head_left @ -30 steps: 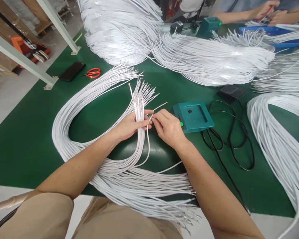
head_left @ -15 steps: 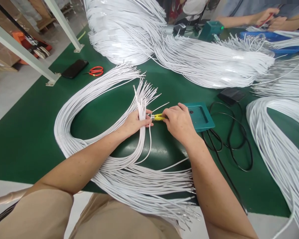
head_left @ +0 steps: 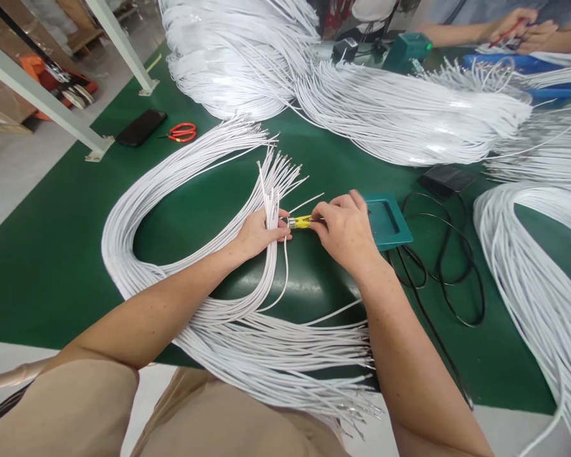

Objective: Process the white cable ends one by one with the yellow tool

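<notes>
My left hand is closed around a bunch of white wires, whose ends stick up above the fingers. One loose wire hangs apart, to the right of that bunch. In my right hand is a small pair of pliers with yellow handles. Their metal jaws point left and meet the fingertips of my left hand, by a wire end; exactly what the jaws grip is too small to make out. Beneath my forearms, more white wires lie curved, with metal-tipped ends to the right.
A teal tray sits beyond my right hand, near a black cable. Red-handled scissors and a black phone lie at the left. Large wire bundles fill the back. Across the table, a co-worker's hands hold a red tool.
My right hand's fingers have shifted slightly on the pliers, now bunched higher. My left hand keeps its hold on the wires. The whole view has moved a little.
</notes>
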